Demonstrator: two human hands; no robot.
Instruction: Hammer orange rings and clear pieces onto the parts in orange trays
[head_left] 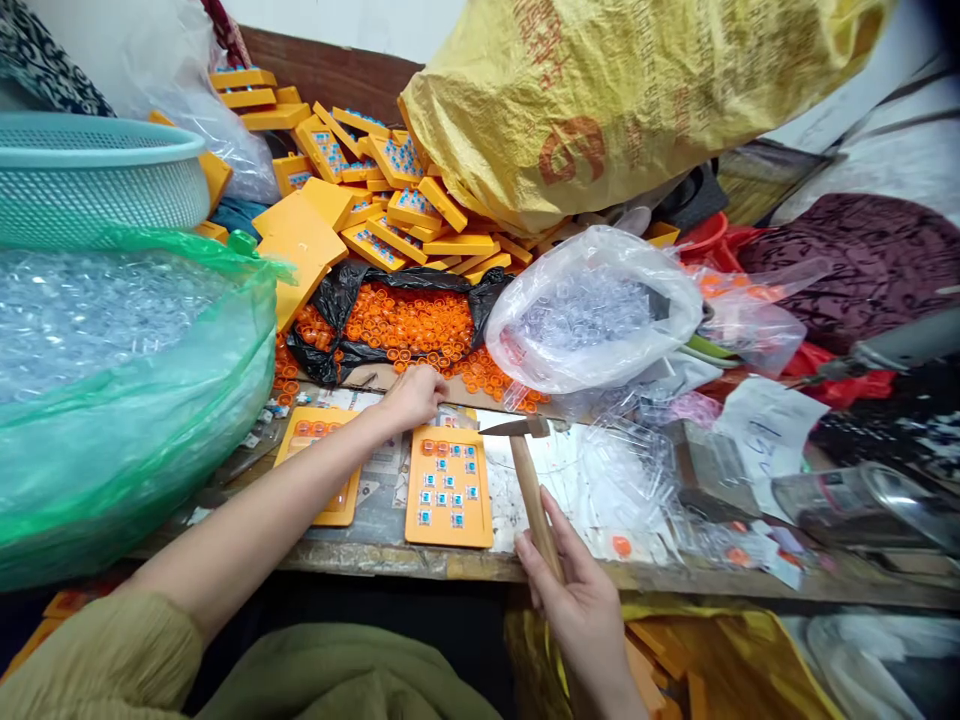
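Note:
My right hand (574, 600) grips the wooden handle of a hammer (534, 480), its metal head up over the bench to the right of a yellow panel (450, 530). This panel carries several blue-and-white square pieces, with two orange rings (436, 448) at its upper left. My left hand (415, 397) reaches across to the near edge of a heap of loose orange rings (409, 320), which spill from a black plastic bag (321, 350). Its fingers are curled closed, and what they hold is hidden. Under my left forearm lies a second yellow panel (336, 512) with a row of orange rings.
Yellow panels (416, 240) are heaped behind the black bag. A green bag (135, 400) of clear pieces bulges at left, below a blue basket (97, 160). A white bag (592, 375) of clear pieces, a metal block (705, 465) and a clear jar (847, 500) stand right.

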